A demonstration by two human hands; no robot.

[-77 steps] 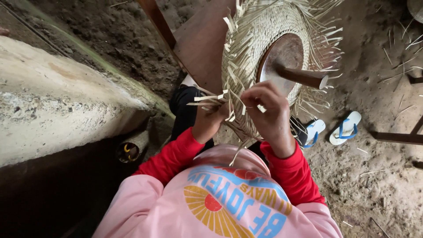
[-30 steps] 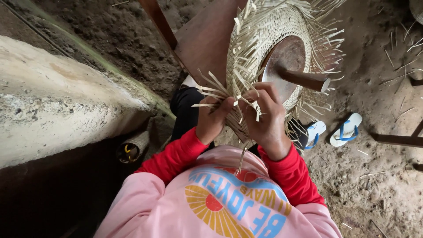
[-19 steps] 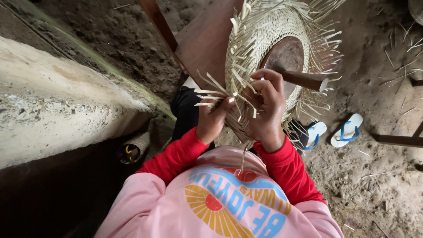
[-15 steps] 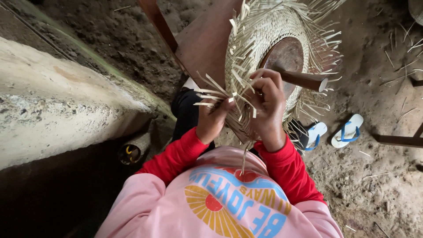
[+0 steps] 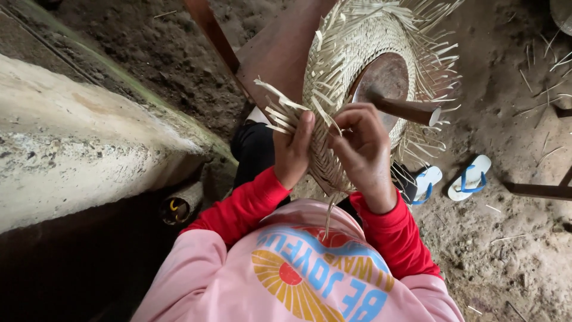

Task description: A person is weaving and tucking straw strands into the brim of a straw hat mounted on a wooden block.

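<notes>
Nearby, both hands, left hand (image 5: 293, 149) and right hand (image 5: 363, 152), pinch loose strips on the woven straw hat (image 5: 351, 53), hiding its lower rim, with blue-strapped sandals (image 5: 453, 179) beyond.

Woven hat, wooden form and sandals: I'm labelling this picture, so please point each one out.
woven hat (image 5: 351, 48), head view, on the plaited brim.
wooden form (image 5: 387, 74), head view, on its round brown face.
sandals (image 5: 471, 177), head view, on the right-hand sandal's sole.

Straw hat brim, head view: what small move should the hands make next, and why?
Probably fold the strip pinched by the right hand over into the woven straw hat edge, since the left hand pins the neighbouring loose strips, which jut out unwoven.
</notes>
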